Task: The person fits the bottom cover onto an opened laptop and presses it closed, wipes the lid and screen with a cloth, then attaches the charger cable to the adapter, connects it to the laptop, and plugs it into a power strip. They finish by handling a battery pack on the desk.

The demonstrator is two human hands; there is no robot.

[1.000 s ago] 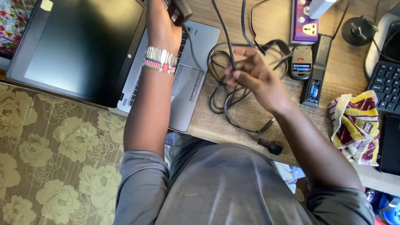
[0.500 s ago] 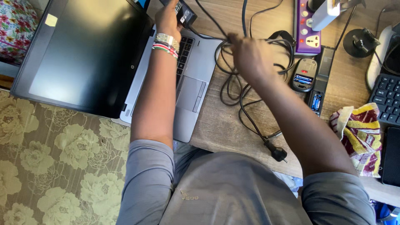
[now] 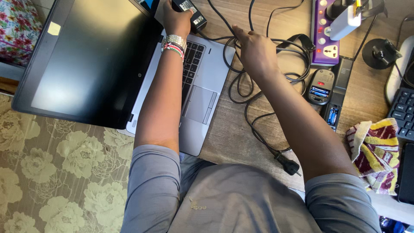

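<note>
My left hand (image 3: 174, 19) grips a black power adapter brick (image 3: 192, 13) just beyond the far corner of the open silver laptop (image 3: 202, 86). On that wrist sit a metal watch and beaded bands. My right hand (image 3: 255, 49) is closed on loops of the black cable (image 3: 250, 97), which lies tangled on the wooden desk (image 3: 233, 129) to the right of the laptop. The cable's black plug (image 3: 289, 165) rests near the desk's front edge, beside my right arm.
A purple power strip (image 3: 324, 41) with a white charger (image 3: 345, 19) lies at the back. An open mouse (image 3: 320, 85) and a black battery holder (image 3: 335, 101) sit right of the cable. A striped cloth (image 3: 375, 151) and a black keyboard (image 3: 403, 116) are at the right. A floral cloth (image 3: 51, 172) lies left.
Both hands have moved farther away across the desk. The cable bundle, lifted earlier, now lies lower on the desk, and its plug has slid toward the front edge.
</note>
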